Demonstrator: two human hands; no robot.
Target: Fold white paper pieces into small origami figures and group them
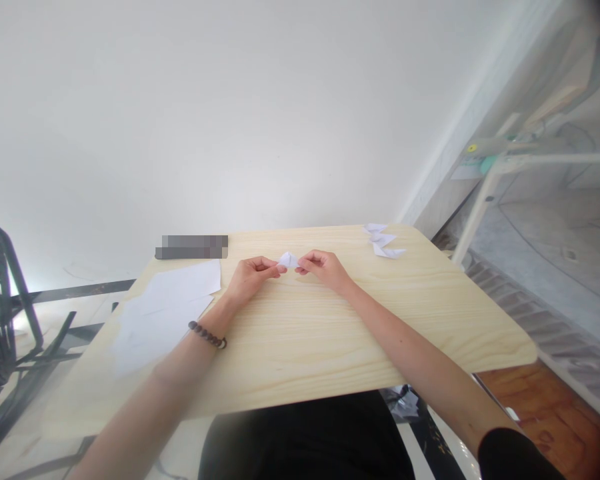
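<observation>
A small piece of folded white paper (289, 259) is held just above the middle of the table, its top coming to a low peak. My left hand (253, 277) pinches its left end between thumb and fingers; a dark beaded bracelet circles that wrist. At the opposite end, my right hand (325, 267) grips the paper with closed fingertips. Fingers cover both ends of the fold. Toward the back right lie several folded white paper shapes (389, 253) with pointed tips, placed close together.
White paper sheets (163, 313) overlap on the table's left side, partly behind my left forearm. A dark, blurred-out oblong object (191, 247) lies at the back left. The pale wooden table (300, 360) meets a white wall (280, 120). A white metal frame (485, 207) stands at right.
</observation>
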